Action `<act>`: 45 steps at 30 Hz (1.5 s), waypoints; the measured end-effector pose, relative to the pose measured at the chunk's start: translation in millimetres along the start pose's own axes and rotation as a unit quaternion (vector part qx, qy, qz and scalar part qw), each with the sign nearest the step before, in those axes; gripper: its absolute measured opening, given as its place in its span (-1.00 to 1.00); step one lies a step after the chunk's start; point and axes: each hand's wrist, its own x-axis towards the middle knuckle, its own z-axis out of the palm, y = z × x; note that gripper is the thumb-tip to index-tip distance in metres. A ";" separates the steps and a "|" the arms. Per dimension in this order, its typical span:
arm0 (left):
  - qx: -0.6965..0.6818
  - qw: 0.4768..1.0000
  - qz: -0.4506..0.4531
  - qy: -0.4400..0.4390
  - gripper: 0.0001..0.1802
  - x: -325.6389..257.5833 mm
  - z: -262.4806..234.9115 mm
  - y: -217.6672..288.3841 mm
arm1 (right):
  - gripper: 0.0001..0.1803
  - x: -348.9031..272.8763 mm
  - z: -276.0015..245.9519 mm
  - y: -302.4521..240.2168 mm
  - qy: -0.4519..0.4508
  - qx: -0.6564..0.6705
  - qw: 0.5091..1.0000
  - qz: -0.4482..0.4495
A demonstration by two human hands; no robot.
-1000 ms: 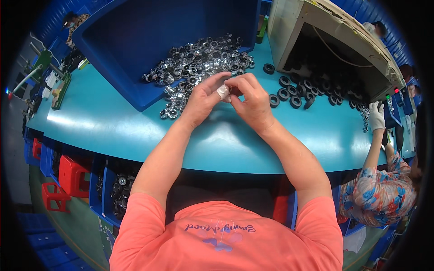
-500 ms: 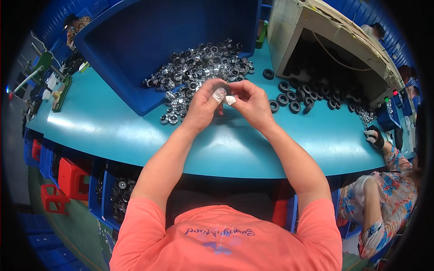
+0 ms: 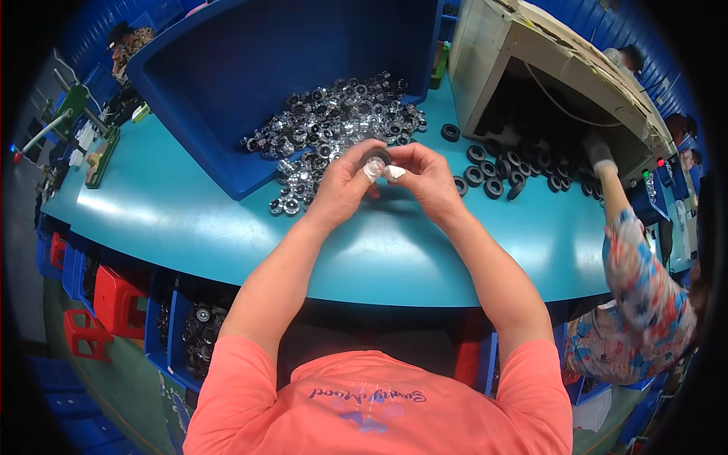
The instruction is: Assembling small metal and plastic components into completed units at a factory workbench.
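Above the teal table [image 3: 364, 258], my left hand [image 3: 339, 188] and my right hand [image 3: 432, 182] meet around a small black toy tire [image 3: 378, 155]. Both hands are closed on it, fingers behind and thumbs in front. Something clear shows at the tire's middle, perhaps a wheel hub, but the thumbs partly cover it. White wraps cover both thumb tips. Just beyond my left hand spreads a heap of clear and black wheel hubs [image 3: 334, 125], spilling from a tipped blue bin [image 3: 227, 91]. Loose black tires [image 3: 493, 187] lie to the right of my right hand.
A pale box [image 3: 474, 64] with more tires in its dark opening stands at the back right. A co-worker's gloved hand [image 3: 599, 152] is at that opening. On the left is a green hand press [image 3: 72, 114]; red stools [image 3: 117, 299] stand below the table.
My hands stay together on the tire, which has tilted and shifted slightly right. At the right, the co-worker's arm has reached forward to the box opening.
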 end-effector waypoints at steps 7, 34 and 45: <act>0.067 0.995 -0.002 0.079 -0.76 -1.8 4.2 -0.4 | -0.67 -4.0 10.5 5.8 0.004 0.031 0.999 0.003; 0.134 0.978 0.049 0.150 -0.80 -1.9 8.5 -0.8 | -0.69 -11.5 30.4 2.9 0.042 -0.016 0.999 -0.001; 0.051 0.996 -0.049 0.050 -0.70 0.8 -0.2 6.7 | -0.71 -5.5 11.3 0.0 -0.004 0.044 0.999 0.011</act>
